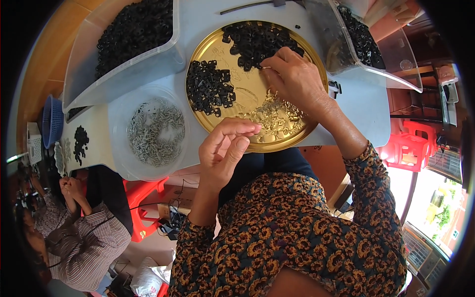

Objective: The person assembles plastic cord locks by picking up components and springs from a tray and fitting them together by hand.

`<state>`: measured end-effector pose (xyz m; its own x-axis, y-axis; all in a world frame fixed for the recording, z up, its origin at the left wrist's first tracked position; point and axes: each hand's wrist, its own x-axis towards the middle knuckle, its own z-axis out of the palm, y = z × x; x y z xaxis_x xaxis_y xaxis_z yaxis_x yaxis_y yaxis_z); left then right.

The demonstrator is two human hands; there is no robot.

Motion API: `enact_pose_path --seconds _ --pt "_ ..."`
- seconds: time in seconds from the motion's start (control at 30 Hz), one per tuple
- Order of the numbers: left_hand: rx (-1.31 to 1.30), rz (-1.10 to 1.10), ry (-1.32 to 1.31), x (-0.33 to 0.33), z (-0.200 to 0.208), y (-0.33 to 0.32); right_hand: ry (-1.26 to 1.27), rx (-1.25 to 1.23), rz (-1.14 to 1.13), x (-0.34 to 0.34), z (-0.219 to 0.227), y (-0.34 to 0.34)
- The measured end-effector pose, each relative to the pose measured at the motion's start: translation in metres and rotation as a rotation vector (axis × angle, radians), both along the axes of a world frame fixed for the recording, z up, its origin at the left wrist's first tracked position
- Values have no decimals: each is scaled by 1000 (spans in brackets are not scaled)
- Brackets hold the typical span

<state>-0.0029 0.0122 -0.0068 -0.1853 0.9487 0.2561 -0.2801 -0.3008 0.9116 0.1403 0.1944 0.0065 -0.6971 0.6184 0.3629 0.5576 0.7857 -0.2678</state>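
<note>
A small silver metal clip (267, 67) is pinched btwn the right hand (293, 79) fingers, right over the round gold tray (208, 49). Black plastic rings (210, 88) are piled just left of those fingers, more just above them. Left hand (223, 151) is curled at the tray's near rim, thumb and forefinger pressed together; can't be told if anything's gripped. A clear tub of silver clips (156, 131) is sat just left of it on the table (361, 106).

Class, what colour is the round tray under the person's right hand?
Gold, a shiny round tray; the head view shows it.
</note>
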Motion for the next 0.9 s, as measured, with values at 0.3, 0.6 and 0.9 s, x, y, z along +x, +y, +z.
enact_pose_path --seconds 0.3,0.6,0.9 --pt "-31 -35 117 -1 -1 -2 97 -177 234 -20 6 -17" --pt "-29 -25 132 -2 0 -2 -16 -222 378 -23 2 -20" --pt "-57 -91 113 -5 2 -2 -45 -167 425 -23 7 -14"
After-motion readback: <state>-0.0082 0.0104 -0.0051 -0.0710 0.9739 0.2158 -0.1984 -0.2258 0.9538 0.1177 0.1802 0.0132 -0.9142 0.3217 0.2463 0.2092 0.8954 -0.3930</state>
